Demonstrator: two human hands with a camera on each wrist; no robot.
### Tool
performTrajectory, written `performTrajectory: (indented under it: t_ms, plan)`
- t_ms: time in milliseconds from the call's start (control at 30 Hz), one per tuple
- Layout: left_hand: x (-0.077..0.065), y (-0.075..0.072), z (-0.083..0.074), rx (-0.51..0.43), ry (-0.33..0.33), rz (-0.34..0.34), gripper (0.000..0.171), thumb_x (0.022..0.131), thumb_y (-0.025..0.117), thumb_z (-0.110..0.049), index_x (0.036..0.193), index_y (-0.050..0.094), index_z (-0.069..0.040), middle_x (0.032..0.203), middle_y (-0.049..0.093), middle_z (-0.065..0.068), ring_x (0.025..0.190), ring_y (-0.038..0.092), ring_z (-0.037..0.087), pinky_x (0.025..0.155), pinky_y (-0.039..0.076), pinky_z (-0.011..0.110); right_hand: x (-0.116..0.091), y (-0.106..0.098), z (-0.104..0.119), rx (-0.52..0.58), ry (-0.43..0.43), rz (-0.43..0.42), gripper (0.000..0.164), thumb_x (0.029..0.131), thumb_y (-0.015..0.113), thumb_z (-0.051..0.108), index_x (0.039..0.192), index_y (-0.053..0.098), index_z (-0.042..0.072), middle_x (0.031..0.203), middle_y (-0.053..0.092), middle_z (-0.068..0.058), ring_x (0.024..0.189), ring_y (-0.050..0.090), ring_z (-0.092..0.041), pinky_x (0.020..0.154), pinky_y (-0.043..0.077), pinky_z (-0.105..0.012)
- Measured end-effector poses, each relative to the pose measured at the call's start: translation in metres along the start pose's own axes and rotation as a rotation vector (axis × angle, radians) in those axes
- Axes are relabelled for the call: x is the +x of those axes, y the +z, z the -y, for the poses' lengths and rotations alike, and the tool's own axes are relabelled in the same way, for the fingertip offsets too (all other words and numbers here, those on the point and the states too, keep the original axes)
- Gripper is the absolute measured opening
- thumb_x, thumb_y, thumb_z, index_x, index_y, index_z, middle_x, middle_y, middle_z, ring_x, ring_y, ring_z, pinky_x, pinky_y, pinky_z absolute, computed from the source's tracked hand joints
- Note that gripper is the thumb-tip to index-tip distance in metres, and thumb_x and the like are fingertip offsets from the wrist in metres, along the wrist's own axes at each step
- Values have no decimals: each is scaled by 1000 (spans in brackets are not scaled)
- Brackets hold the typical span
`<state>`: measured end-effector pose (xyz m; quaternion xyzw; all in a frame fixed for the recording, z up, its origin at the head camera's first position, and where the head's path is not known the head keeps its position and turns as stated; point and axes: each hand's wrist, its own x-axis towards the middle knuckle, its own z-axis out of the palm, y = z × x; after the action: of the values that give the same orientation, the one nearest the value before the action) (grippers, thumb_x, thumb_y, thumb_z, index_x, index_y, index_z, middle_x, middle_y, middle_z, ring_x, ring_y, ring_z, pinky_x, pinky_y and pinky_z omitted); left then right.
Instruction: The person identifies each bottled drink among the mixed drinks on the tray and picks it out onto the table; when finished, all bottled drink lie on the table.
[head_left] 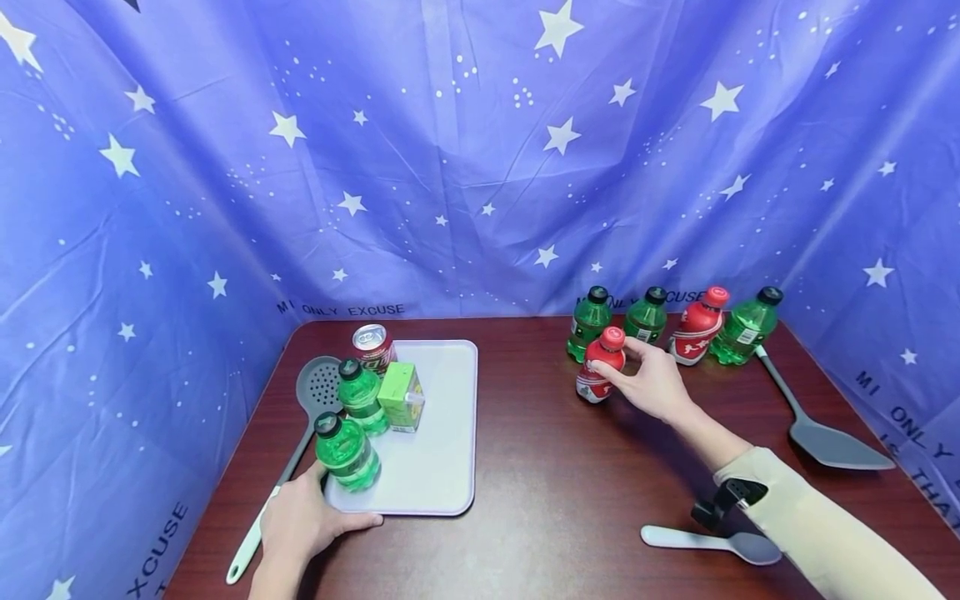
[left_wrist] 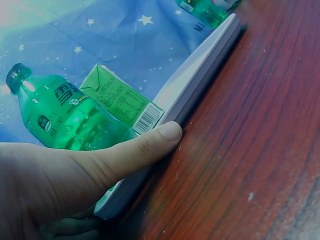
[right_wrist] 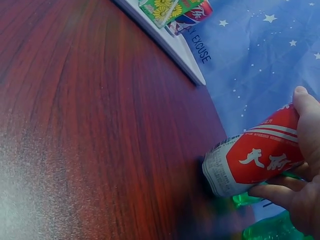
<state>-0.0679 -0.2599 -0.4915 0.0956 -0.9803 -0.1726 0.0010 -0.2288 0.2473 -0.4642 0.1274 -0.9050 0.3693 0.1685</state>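
With thumb and fingers, my right hand (head_left: 656,385) grips a red-labelled bottle (head_left: 595,385) with a red cap, slightly tilted and close to the tabletop. Its label with white characters shows in the right wrist view. My left hand (head_left: 298,518) holds the near left corner of a white tray (head_left: 444,454); the thumb lies along the front edge, while the other fingers are partly hidden. On the tray stand two green soda bottles (head_left: 348,454), a green drink carton (head_left: 402,398) and, at the back left, a dark red can (head_left: 374,350).
Behind the gripped bottle stand green bottles (head_left: 746,329) and another red bottle (head_left: 697,333). A grey turner (head_left: 832,442) lies at the right edge, a spoon (head_left: 753,547) near the right forearm. A slotted skimmer (head_left: 318,385) lies left of the tray. Starred blue cloth (head_left: 480,167) surrounds the table.
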Motion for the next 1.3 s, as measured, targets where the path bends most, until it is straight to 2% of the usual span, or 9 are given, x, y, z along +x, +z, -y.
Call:
performTrajectory:
  t_ms: [133,367,633,733,900,967,1133,1233,1300]
  plan:
    - [0,-1,-1,3,1,-3,121,39,93,-83,130,67,-6,109,78,24,93,75,42,72,57,55,-1,1,-1,6,-7,0,42,89,88,27,123,74,6,107,82,-14,91,80,-32,72,52,-15]
    - [0,0,0,1,1,-5,120,39,92,-83,128,67,-6,106,78,23,92,75,41,71,57,55,-1,0,1,-7,-26,12,37,90,87,27,119,74,8,104,82,-12,90,79,-29,72,54,-22]
    - [0,0,0,-9,13,-15,120,39,94,-81,129,67,-6,106,78,23,92,75,42,70,57,54,0,-2,6,-30,-39,28,35,90,86,28,117,73,10,96,81,-8,81,71,-12,70,52,-24]
    - [0,0,0,-7,12,-10,121,39,93,-82,130,66,-6,107,78,23,91,75,41,69,57,53,2,-5,7,-23,-23,54,36,91,85,29,119,72,10,99,81,-9,83,73,-18,72,52,-24]
    - [1,-1,-1,1,16,-5,121,40,93,-82,131,66,-7,108,77,24,92,75,41,70,57,54,7,-18,11,30,18,90,45,93,85,28,130,69,8,118,79,-14,107,79,-36,86,61,-32]
    - [2,-2,-2,3,17,-6,121,40,93,-82,130,66,-7,109,77,24,93,75,42,72,57,55,11,-22,14,49,21,93,48,93,84,28,134,68,8,124,78,-15,113,77,-38,90,60,-28]
    - [2,-1,-2,3,15,0,121,40,93,-83,130,66,-7,109,77,24,94,75,42,73,58,56,23,-33,25,115,-14,80,48,95,82,22,137,67,4,131,75,-17,118,74,-40,91,49,-4]
    - [1,-1,-1,0,10,-1,121,40,93,-82,130,66,-7,109,77,24,94,75,42,72,57,56,31,-38,35,160,-27,61,47,96,81,20,137,66,3,133,74,-19,121,72,-39,95,48,-3]
    - [0,0,-1,-1,9,-3,121,39,93,-82,129,66,-6,108,77,24,93,75,42,71,57,55,36,-41,42,194,-27,40,46,96,81,18,137,66,4,133,74,-19,123,71,-38,99,49,-7]
